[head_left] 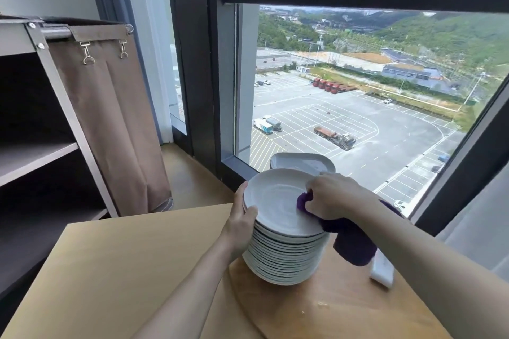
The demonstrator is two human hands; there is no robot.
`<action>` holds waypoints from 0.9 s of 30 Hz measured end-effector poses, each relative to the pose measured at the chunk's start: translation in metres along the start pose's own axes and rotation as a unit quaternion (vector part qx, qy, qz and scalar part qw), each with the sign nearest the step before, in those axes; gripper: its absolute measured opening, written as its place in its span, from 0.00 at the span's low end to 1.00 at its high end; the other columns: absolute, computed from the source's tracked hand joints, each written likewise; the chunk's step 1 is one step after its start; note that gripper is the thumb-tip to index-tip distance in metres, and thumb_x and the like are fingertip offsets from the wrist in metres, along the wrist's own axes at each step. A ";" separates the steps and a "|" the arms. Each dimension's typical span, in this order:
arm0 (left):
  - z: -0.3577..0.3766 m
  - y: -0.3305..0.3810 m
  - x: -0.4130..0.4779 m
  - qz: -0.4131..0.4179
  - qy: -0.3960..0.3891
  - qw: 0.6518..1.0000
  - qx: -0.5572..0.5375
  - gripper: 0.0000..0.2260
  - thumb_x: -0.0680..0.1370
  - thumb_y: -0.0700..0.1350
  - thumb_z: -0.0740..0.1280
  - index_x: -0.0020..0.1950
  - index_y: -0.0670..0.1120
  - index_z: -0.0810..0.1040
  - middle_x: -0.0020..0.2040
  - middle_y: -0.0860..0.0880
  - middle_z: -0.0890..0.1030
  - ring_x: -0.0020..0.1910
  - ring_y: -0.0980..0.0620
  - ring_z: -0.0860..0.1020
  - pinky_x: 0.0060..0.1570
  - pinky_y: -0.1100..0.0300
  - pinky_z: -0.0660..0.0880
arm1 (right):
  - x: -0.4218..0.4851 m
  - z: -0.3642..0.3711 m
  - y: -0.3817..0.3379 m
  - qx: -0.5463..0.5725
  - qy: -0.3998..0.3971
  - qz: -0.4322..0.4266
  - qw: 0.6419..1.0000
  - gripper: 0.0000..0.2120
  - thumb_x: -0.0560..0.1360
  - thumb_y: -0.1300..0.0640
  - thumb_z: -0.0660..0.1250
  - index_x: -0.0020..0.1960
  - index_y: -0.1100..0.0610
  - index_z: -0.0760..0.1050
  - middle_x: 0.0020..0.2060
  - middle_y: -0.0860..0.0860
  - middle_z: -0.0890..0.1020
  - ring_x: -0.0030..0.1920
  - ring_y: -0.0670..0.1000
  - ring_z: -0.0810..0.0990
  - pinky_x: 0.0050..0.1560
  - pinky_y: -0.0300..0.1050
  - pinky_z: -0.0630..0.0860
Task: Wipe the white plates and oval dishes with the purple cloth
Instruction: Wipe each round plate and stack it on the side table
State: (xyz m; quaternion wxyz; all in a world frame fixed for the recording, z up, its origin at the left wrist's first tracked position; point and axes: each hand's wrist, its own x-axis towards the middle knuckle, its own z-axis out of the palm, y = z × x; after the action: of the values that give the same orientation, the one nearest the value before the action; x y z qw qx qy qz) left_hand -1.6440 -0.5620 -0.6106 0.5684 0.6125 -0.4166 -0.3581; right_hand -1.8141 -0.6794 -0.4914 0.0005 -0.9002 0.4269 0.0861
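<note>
A tall stack of white plates (283, 259) stands on the wooden table (118, 270). The top plate (275, 198) is tilted up toward me. My left hand (242, 217) grips its left rim, thumb over the edge. My right hand (334, 195) holds the purple cloth (352, 242) bunched against the plate's right side; the rest of the cloth hangs down below my wrist. Behind the stack, a white oval dish (300, 162) shows its rim.
A white flat object (381, 270) lies on the table right of the stack. A grey shelf cart (41, 146) with a brown fabric bag (110, 124) stands at the left. A large window (358, 104) is straight ahead, close behind the plates.
</note>
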 end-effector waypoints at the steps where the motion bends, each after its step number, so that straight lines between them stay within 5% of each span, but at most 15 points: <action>1: 0.001 -0.001 0.000 0.001 0.004 1.000 -0.008 0.22 0.76 0.51 0.58 0.67 0.69 0.62 0.64 0.69 0.72 0.61 0.75 0.71 0.58 0.75 0.68 | 0.008 0.003 0.003 -0.007 0.017 0.014 1.000 0.10 0.77 0.50 0.60 0.50 0.53 0.77 0.49 0.52 0.73 0.47 0.56 0.74 0.46 0.49 0.73; 4: 0.004 -0.001 0.000 0.002 0.011 1.000 -0.021 0.21 0.77 0.50 0.58 0.65 0.70 0.63 0.61 0.71 0.74 0.58 0.76 0.72 0.53 0.79 0.69 | 0.031 0.013 0.001 -0.027 0.068 0.030 0.997 0.10 0.77 0.50 0.60 0.51 0.52 0.79 0.49 0.52 0.71 0.47 0.57 0.71 0.46 0.48 0.66; 7: 0.003 0.001 -0.001 0.007 0.022 1.000 -0.006 0.20 0.77 0.50 0.57 0.66 0.71 0.63 0.65 0.66 0.73 0.60 0.73 0.72 0.58 0.75 0.70 | 0.049 0.021 -0.006 -0.030 0.109 0.022 0.993 0.12 0.76 0.50 0.60 0.54 0.51 0.78 0.53 0.54 0.74 0.53 0.60 0.74 0.50 0.52 0.68; 10: 0.001 0.003 -0.003 -0.001 0.027 0.999 0.046 0.21 0.84 0.48 0.57 0.74 0.67 0.59 0.75 0.57 0.67 0.72 0.62 0.67 0.72 0.63 0.64 | 0.056 0.023 -0.010 -0.034 0.115 0.008 0.993 0.13 0.76 0.48 0.60 0.56 0.50 0.78 0.56 0.55 0.74 0.56 0.61 0.74 0.57 0.55 0.69; 13: -0.006 0.008 -0.006 0.033 0.088 0.974 0.208 0.25 0.85 0.49 0.58 0.81 0.60 0.57 0.81 0.52 0.57 0.79 0.52 0.59 0.76 0.54 0.58 | 0.055 0.026 -0.007 -0.032 0.123 0.001 0.992 0.15 0.77 0.46 0.59 0.58 0.49 0.77 0.57 0.54 0.74 0.57 0.60 0.73 0.58 0.55 0.69; 15: -0.010 0.016 -0.014 0.120 0.112 0.942 0.293 0.22 0.83 0.54 0.59 0.78 0.58 0.64 0.78 0.54 0.64 0.77 0.55 0.61 0.76 0.53 0.59 | 0.052 0.029 -0.006 -0.036 0.119 -0.003 0.992 0.16 0.77 0.44 0.59 0.61 0.49 0.77 0.57 0.54 0.74 0.58 0.59 0.73 0.59 0.55 0.69; 19: -0.014 0.024 -0.034 0.218 0.019 0.903 0.371 0.15 0.81 0.58 0.60 0.57 0.53 0.83 0.59 0.61 0.82 0.67 0.65 0.70 0.70 0.57 0.62 | 0.045 0.026 -0.006 -0.045 0.087 -0.018 0.995 0.21 0.76 0.44 0.60 0.68 0.48 0.73 0.62 0.55 0.72 0.62 0.61 0.71 0.60 0.57 0.70; 23: -0.017 0.032 -0.040 0.253 -0.012 0.865 0.433 0.10 0.83 0.50 0.65 0.54 0.50 0.85 0.54 0.58 0.84 0.63 0.58 0.75 0.69 0.56 0.66 | 0.036 0.025 -0.008 -0.052 0.105 -0.027 0.993 0.20 0.77 0.48 0.61 0.66 0.52 0.74 0.59 0.57 0.72 0.57 0.63 0.73 0.53 0.54 0.67; 27: -0.019 0.036 -0.043 0.232 -0.043 0.870 0.433 0.09 0.84 0.51 0.65 0.57 0.50 0.84 0.55 0.58 0.82 0.62 0.58 0.74 0.58 0.52 0.77 | 0.026 0.034 -0.007 -0.049 0.145 -0.024 0.988 0.19 0.77 0.47 0.60 0.65 0.53 0.75 0.58 0.57 0.72 0.55 0.62 0.74 0.60 0.56 0.69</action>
State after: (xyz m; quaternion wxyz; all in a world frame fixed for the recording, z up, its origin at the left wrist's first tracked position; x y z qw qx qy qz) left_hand -1.6471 -0.5148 -0.5742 0.2947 0.6670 -0.6838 -0.0252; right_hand -1.7978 -0.6929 -0.5292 -0.1031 -0.9121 0.3960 -0.0244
